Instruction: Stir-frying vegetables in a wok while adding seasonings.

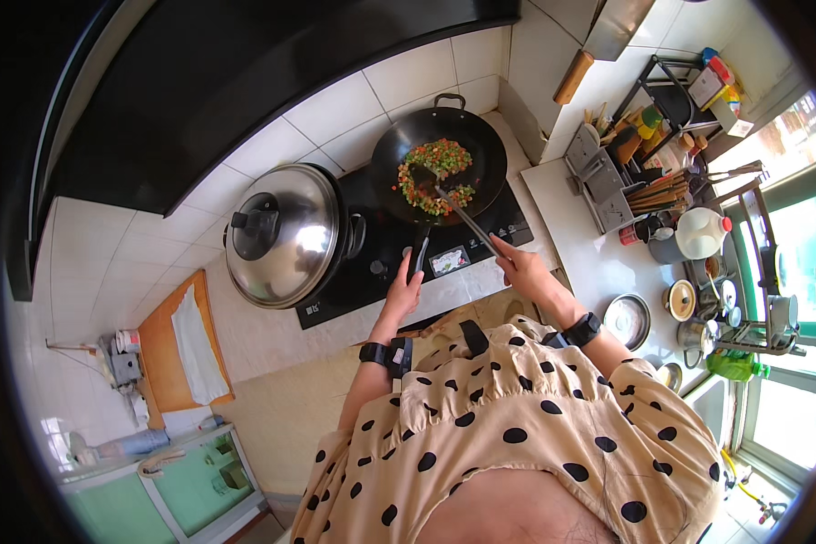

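Note:
A dark wok (491,146) stands on the right side of a black glass cooktop (340,299). Diced green, red and orange vegetables (445,158) lie spread across its bottom. My left hand (403,294) grips the wok's long handle (420,253) at the cooktop's front edge. In my right hand (527,272) is the shaft of a metal spatula (468,219), which slants down to the left. The spatula's dark blade (424,178) sits among the vegetables, partly hidden by them.
Left of the wok, a pot under a domed steel lid (289,238) takes up the other burner. A range hood (279,75) hangs over the back. On the right counter are a steel plate (627,321), a chopstick rack (602,180) and a white jug (700,232). A cleaver (574,76) hangs above.

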Tool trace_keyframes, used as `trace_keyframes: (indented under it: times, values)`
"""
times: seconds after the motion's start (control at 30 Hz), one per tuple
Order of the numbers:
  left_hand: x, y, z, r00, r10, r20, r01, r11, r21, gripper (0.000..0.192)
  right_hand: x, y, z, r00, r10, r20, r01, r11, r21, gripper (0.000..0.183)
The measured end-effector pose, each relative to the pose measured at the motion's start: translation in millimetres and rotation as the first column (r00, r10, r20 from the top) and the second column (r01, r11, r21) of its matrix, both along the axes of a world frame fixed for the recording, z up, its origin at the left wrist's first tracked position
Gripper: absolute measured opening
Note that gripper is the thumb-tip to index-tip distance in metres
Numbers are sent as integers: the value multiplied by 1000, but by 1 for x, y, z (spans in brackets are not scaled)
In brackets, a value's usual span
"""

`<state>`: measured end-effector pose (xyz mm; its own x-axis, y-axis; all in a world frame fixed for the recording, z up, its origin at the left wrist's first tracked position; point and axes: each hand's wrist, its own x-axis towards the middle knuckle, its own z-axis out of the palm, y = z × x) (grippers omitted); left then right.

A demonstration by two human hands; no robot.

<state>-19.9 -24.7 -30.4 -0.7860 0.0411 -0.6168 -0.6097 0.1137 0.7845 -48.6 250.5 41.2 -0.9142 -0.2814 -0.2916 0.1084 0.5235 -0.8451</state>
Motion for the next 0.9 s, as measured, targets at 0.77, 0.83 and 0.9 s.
trace_keyframes:
  times: [0.77, 0.83, 0.9]
  values:
    - [4, 4, 0, 998, 58, -27, -58, 998, -5, 58, -6, -2, 5, 995, -21, 97, 16, 999, 51, 45]
    - [4, 2, -5, 998, 63, -27, -63, 998, -7, 58, -1, -9, 12, 990, 46, 130, -47, 999, 5, 45]
    - [3, 1, -10, 998, 64, -26, -64, 998, -7, 58, -5, -4, 5, 984, 62, 167, -61, 998, -10, 45]
